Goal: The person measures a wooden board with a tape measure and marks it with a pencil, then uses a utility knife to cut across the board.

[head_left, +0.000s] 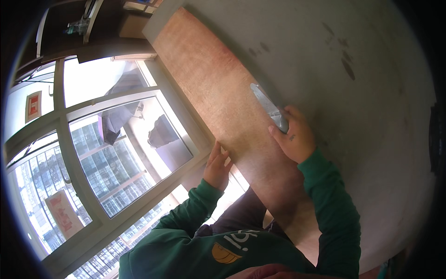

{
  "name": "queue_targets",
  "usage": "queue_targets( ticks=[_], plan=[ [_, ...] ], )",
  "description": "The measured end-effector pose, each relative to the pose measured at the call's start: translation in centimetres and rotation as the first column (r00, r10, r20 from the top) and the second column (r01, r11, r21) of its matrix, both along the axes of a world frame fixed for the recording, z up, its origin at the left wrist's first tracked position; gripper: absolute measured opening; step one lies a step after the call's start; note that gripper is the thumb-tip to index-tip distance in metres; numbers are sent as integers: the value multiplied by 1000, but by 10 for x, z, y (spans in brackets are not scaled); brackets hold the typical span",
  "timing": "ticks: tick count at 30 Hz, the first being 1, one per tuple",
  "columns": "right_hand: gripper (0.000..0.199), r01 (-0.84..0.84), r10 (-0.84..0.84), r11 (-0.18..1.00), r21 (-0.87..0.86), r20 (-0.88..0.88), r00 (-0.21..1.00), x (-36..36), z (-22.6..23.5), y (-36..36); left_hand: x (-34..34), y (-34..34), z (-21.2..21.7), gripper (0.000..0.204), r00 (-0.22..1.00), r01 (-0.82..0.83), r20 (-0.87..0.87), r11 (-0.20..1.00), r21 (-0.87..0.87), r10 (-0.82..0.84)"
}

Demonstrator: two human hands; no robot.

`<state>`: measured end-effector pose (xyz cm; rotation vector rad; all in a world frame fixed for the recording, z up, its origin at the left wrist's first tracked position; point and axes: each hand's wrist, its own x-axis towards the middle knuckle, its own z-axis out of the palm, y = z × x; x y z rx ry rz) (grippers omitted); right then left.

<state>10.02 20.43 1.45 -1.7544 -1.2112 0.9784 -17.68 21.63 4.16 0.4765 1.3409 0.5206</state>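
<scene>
A long wood-toned panel or sheet [204,88] runs diagonally through the middle. At its left edge is my left hand [217,171], fingers apart and fingertips at or touching that edge, with nothing seen in them. My right hand [297,139] lies over the panel's right side. It is closed around the lower end of a long grey tapered object [267,103] with a pale, shiny upper part, pointing up and left. The exact kind of this object cannot be made out, and my fingers partly cover its end.
A white-framed window [158,90] stands close on the left, with buildings beyond it. A grey smooth surface with dark smudges [346,60] spreads along the right. Dark shelves [60,28] with a cardboard-brown box [134,25] are at the upper left.
</scene>
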Motion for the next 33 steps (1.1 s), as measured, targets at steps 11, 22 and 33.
queue_targets(
  ticks=[11, 22, 33],
  plan=[
    [49, 20, -21, 1000, 24, 45, 999, 0, -1, -1, 3, 1, 0, 67, 999, 34, -31, 999, 18, -33],
    [49, 5, -5, 1000, 10, 18, 1000, 3, -1, 0, 0, 1, -2, 68, 996, 63, -61, 998, 12, -62],
    [49, -2, 2, 1000, 3, 50, 999, 5, 3, -2, 8, 2, 6, 68, 997, 56, -56, 998, -4, -56]
  ],
)
